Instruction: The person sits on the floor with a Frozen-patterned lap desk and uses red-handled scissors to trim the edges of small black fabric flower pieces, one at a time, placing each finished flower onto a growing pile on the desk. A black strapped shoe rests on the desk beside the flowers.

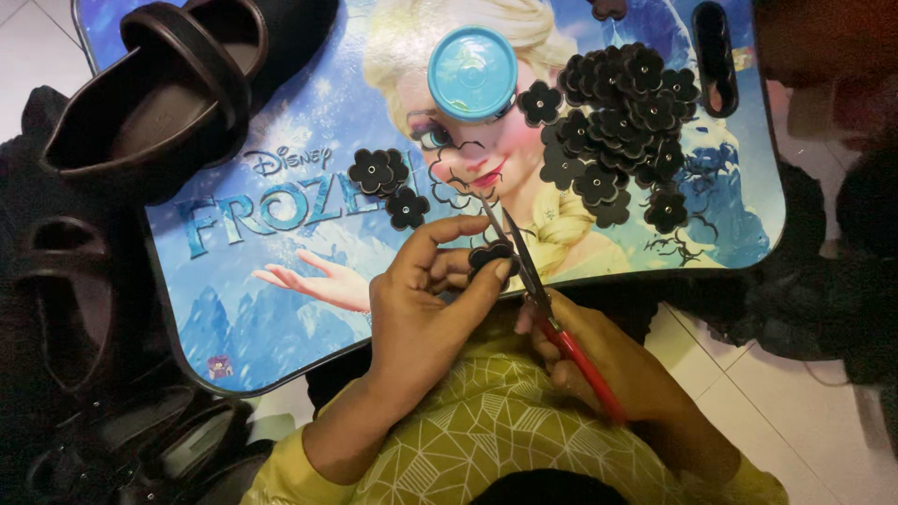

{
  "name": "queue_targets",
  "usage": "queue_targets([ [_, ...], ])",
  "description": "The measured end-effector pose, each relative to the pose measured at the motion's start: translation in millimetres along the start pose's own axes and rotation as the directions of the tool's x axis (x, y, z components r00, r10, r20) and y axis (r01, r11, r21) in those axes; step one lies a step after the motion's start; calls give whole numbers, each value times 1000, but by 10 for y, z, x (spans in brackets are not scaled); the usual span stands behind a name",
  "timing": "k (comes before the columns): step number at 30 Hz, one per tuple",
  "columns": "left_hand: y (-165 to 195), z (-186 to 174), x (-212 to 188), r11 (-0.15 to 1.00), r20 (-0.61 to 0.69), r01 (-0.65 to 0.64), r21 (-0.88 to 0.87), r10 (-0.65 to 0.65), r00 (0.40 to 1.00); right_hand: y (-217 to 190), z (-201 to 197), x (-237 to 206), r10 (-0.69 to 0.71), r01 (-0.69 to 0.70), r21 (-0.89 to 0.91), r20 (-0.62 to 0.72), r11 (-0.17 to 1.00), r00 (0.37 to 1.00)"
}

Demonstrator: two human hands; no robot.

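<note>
My left hand (421, 299) pinches a small black flower-shaped piece (488, 254) between thumb and fingers, just above the near edge of a blue picture lap tray (281, 309). My right hand (599, 360) grips red-handled scissors (533, 271), whose blades are parted against the right side of that flower piece. A heap of black flower pieces (622, 131) lies on the tray's right part. A few single flowers (379, 170) lie near its middle, along with thin black trimmings (454, 178).
A round light-blue lid (472, 73) rests on the tray near its far edge. A dark brown shoe (154, 93) sits on the tray's left far corner. More dark shoes (65, 299) lie on the floor at the left. White floor tiles (795, 402) show at the right.
</note>
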State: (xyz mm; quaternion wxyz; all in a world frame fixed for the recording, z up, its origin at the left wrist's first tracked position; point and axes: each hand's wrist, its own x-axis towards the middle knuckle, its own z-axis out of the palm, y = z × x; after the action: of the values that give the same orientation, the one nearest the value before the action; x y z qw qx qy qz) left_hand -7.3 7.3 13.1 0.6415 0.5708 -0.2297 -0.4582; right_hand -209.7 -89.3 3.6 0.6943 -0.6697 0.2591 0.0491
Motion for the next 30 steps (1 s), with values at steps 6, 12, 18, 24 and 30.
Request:
queue_targets([
  [6,-7,-4,11,999,-11,-21,30,22,1000,-12,0,36,-75,73,-75,-17,995,997],
  [12,-28,-22,17,999,-16,-47,-7,47,999,-51,20,68,-38,34,-83,-51,996,998],
  [18,-54,-62,40,999,-6,-39,-29,39,999,-50,15,77,-52,48,-83,-50,995,997],
  [24,-49,-92,48,1000,-4,-27,-6,27,1000,-37,11,72,-31,20,-142,-79,990,996],
  [30,-47,-98,43,999,-10,-30,-13,30,1000,-42,14,64,-33,22,-136,-84,990,996],
])
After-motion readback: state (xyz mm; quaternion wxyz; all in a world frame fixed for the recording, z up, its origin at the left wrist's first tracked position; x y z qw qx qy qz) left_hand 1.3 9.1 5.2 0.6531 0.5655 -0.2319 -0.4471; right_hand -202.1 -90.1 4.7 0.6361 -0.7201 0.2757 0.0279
